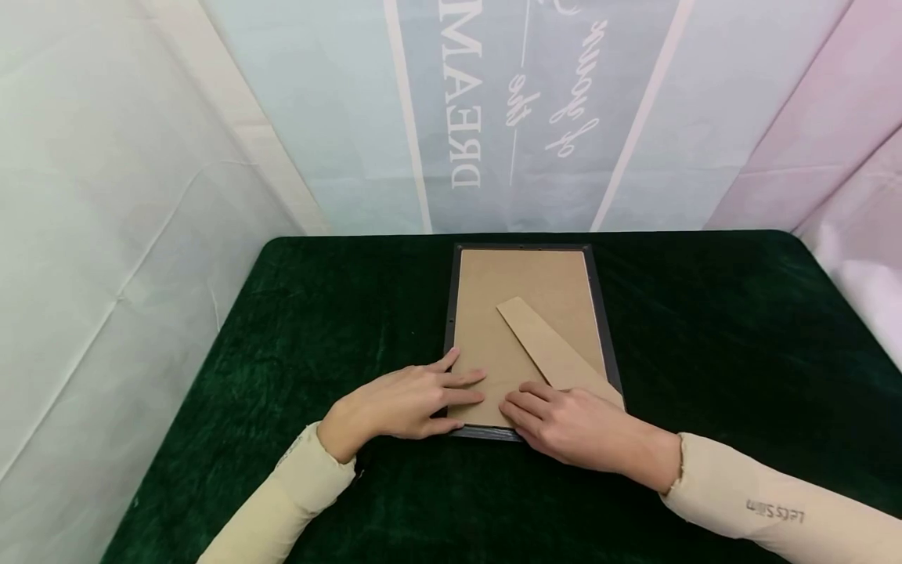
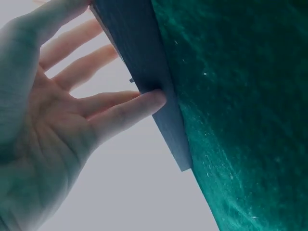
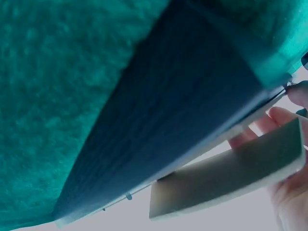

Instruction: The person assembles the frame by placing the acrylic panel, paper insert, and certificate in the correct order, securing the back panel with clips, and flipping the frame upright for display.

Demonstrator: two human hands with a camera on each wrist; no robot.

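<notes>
A dark picture frame [image 1: 610,356] lies face down, showing its brown backing board [image 1: 493,286] and a flat easel leg [image 1: 546,337] slanting across it. At the lower left corner my left hand [image 1: 405,399] spreads straight fingers over the board; its thumb touches the frame's outer side [image 2: 144,72] in the left wrist view. My right hand [image 1: 581,427] has bent fingertips on the board by the bottom edge, beside the leg's lower end. In the right wrist view the leg [image 3: 226,175] partly covers that hand, and its thumb tip [image 3: 299,94] is at the frame's edge.
Green velvety cloth [image 1: 338,313] covers the table under the frame. Behind it hangs a pale blue and pink backdrop [image 1: 352,117] with lettering, and a white cloth wall [image 1: 106,235] stands on the left. Small metal tabs [image 3: 128,197] stick out along the frame's inner rim.
</notes>
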